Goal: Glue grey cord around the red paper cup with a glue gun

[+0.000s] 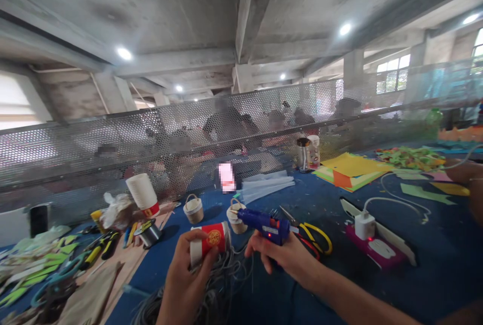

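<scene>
My left hand (186, 267) is closed around a red and white paper cup (218, 237) with a gold design, tipped on its side. In my right hand (289, 257) is a blue hot glue gun (260, 223), its nozzle pointing left above the cup and apart from it. A small red light glows on the gun. Behind the nozzle stands a small cup basket (237, 225) with a rope handle, partly covered by the gun. A similar cup basket (193, 211) is to its left. Grey cord (232, 269) lies tangled beneath my left hand.
Yellow-handled scissors (319, 239) and a purple power strip (385, 254) with a white charger (365, 227) lie right. Translucent sticks (266, 188) are behind. Stacked paper cups (140, 189) and a wire spool (149, 234) stand left. A perforated metal partition (181, 129) borders the table.
</scene>
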`<state>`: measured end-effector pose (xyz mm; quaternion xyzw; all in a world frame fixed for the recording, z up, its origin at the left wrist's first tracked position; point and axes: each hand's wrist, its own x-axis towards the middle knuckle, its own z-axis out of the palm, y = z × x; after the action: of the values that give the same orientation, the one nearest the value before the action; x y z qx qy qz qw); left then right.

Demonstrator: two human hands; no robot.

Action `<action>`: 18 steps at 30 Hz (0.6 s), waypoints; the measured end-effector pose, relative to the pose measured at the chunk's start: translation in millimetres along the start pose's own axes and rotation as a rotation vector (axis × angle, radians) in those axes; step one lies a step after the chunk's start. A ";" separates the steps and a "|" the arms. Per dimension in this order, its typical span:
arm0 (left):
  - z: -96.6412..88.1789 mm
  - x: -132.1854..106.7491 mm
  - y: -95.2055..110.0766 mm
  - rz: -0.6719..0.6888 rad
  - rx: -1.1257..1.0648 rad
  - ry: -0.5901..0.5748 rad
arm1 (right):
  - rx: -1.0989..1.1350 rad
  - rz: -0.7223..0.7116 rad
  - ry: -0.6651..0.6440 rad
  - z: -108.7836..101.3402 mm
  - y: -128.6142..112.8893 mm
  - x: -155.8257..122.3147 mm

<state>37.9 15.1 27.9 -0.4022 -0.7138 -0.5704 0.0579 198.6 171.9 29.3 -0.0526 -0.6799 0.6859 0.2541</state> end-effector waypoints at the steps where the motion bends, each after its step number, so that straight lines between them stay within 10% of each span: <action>1: 0.2 -0.5 -0.3 -0.020 -0.013 -0.012 | -0.007 -0.001 0.041 1.1 -1.4 0.9; 18: 11.3 -8.0 2.7 -0.295 -0.384 -0.192 | 0.004 0.176 0.251 17.1 24.6 4.8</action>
<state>49.3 20.9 21.8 -0.3497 -0.6457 -0.6568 -0.1711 180.5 159.7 8.2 -0.1966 -0.6342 0.6950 0.2760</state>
